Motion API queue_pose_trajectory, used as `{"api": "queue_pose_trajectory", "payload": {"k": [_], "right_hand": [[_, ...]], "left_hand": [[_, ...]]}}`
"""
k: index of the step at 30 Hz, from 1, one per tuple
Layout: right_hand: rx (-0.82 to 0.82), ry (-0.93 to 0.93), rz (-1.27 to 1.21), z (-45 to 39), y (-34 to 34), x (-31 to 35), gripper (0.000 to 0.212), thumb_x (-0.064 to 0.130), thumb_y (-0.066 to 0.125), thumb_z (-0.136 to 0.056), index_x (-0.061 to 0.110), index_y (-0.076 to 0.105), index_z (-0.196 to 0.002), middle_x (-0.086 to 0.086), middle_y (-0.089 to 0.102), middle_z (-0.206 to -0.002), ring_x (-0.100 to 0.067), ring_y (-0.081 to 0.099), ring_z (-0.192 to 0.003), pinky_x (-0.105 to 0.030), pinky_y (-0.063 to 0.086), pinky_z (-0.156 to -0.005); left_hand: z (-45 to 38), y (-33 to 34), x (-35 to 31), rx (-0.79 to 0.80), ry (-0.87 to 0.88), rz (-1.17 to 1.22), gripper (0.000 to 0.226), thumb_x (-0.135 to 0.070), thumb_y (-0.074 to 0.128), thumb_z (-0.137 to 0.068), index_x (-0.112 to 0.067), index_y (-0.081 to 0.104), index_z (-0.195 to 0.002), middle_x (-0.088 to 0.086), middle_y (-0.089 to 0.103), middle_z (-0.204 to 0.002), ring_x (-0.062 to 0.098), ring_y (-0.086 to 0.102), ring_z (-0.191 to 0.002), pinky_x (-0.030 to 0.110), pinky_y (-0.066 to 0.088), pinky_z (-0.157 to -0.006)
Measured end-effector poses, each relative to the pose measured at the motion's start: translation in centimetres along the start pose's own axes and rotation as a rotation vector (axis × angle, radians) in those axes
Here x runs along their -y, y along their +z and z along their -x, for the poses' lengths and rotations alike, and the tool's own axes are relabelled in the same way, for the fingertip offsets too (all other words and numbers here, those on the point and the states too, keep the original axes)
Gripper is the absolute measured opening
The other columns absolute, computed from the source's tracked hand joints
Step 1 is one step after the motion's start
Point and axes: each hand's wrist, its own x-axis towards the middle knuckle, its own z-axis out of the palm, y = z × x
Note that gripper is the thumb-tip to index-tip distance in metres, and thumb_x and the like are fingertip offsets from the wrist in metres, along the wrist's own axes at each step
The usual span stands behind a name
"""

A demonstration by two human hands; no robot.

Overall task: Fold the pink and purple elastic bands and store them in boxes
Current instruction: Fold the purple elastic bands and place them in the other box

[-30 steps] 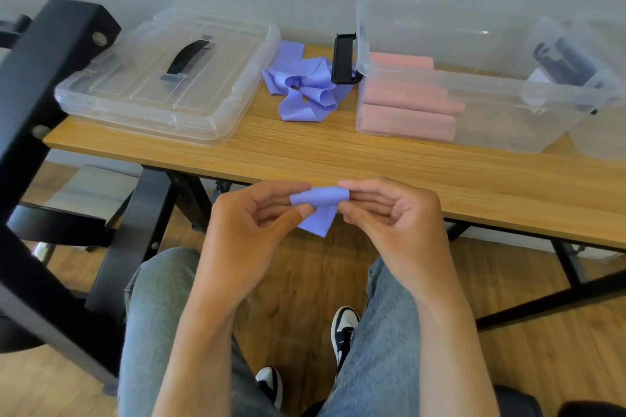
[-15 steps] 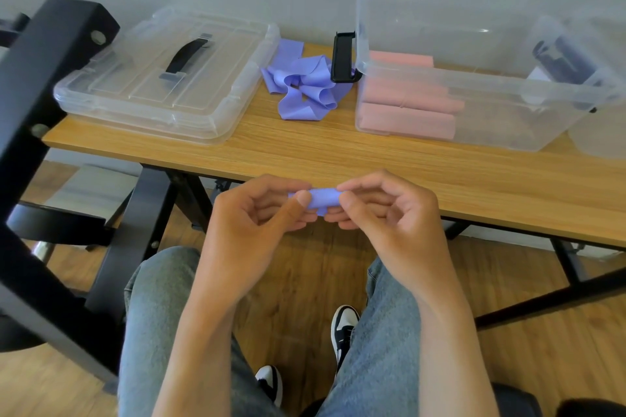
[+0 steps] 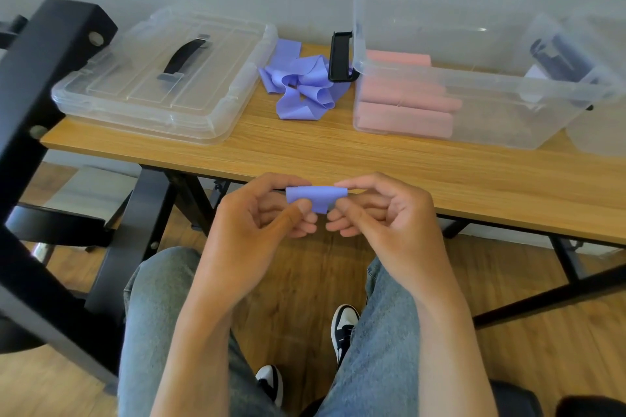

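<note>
A small rolled purple elastic band (image 3: 316,197) is held in the air just in front of the table's near edge. My left hand (image 3: 257,230) pinches its left end between thumb and fingers, and my right hand (image 3: 382,223) pinches its right end. A loose heap of purple bands (image 3: 301,88) lies on the wooden table (image 3: 338,152) at the back middle. To its right stands a clear open box (image 3: 474,118) with several rolled pink bands (image 3: 403,105) inside. A second clear box (image 3: 596,85) at the far right holds dark purple rolls (image 3: 565,57).
Two clear lids with a black handle (image 3: 169,78) lie stacked at the table's back left. A black clasp (image 3: 340,56) hangs on the pink box's left end. A black metal frame (image 3: 40,145) stands at the left. My knees and shoes are below.
The hanging tail of the purple band has been rolled up, leaving a short compact roll between my fingers. Both hands have risen slightly toward the table edge.
</note>
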Motion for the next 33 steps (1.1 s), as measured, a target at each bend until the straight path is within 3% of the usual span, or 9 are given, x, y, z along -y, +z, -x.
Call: {"api": "queue_pose_trajectory", "payload": {"k": [6,9,11,16,23,28,33], "right_hand": [[0.005,-0.012,-0.053,-0.08,0.12,0.06,0.024,-0.003,0.074,-0.091,0.017,0.075,-0.102,-0.003,0.079,-0.091,-0.021,0.079,-0.084,-0.034,0.063,-0.079],[0.016,0.010,-0.082,0.05,0.12,0.32,0.018,0.005,0.079,-0.088,0.017,0.076,-0.102,-0.004,0.079,-0.094,-0.021,0.078,-0.085,-0.029,0.062,-0.078],[0.001,0.006,-0.070,0.01,0.13,0.27,0.016,0.007,0.078,-0.090,0.015,0.076,-0.103,-0.003,0.079,-0.095,-0.020,0.078,-0.085,-0.032,0.063,-0.080],[-0.024,-0.012,-0.037,-0.26,0.15,-0.08,0.033,0.003,0.079,-0.088,0.018,0.073,-0.118,0.002,0.081,-0.101,-0.016,0.078,-0.091,-0.029,0.061,-0.084],[-0.044,-0.064,0.015,-0.08,0.39,-0.03,0.028,-0.006,0.078,-0.086,0.019,0.077,-0.098,0.005,0.080,-0.094,-0.013,0.078,-0.086,-0.023,0.060,-0.076],[-0.024,-0.054,0.000,-0.11,0.33,-0.05,0.030,-0.007,0.077,-0.087,0.020,0.077,-0.100,0.004,0.080,-0.096,-0.014,0.078,-0.086,-0.022,0.059,-0.074],[0.005,0.005,-0.061,-0.03,0.64,0.06,0.024,0.006,0.081,-0.088,0.017,0.076,-0.109,0.000,0.080,-0.094,-0.018,0.078,-0.084,-0.029,0.062,-0.078]], "left_hand": [[0.10,0.27,-0.13,-0.030,0.009,0.036,0.022,-0.027,0.068,-0.092,-0.015,0.072,-0.110,0.006,0.080,-0.087,0.022,0.078,-0.084,0.034,0.063,-0.079],[0.01,0.31,-0.09,-0.040,0.015,0.052,0.020,-0.020,0.070,-0.089,-0.013,0.071,-0.107,0.006,0.080,-0.091,0.023,0.078,-0.084,0.035,0.064,-0.081],[-0.01,0.20,-0.07,-0.024,0.022,0.041,0.022,-0.016,0.073,-0.088,-0.013,0.070,-0.110,0.004,0.080,-0.095,0.023,0.078,-0.088,0.038,0.063,-0.085],[-0.09,0.04,0.12,-0.039,0.029,-0.029,0.032,-0.017,0.077,-0.085,-0.020,0.070,-0.116,-0.001,0.080,-0.099,0.022,0.077,-0.092,0.044,0.062,-0.089],[0.04,0.52,-0.09,-0.038,-0.020,0.004,0.033,-0.036,0.071,-0.084,-0.015,0.074,-0.110,0.003,0.080,-0.089,0.021,0.078,-0.079,0.034,0.064,-0.079],[-0.02,0.42,0.00,-0.041,-0.013,0.019,0.023,-0.026,0.073,-0.085,-0.018,0.075,-0.107,0.000,0.080,-0.096,0.020,0.078,-0.085,0.033,0.063,-0.081],[0.02,0.23,0.02,-0.049,0.049,-0.033,0.026,-0.017,0.079,-0.081,-0.021,0.075,-0.107,-0.006,0.079,-0.103,0.014,0.076,-0.096,0.029,0.062,-0.085]]}}
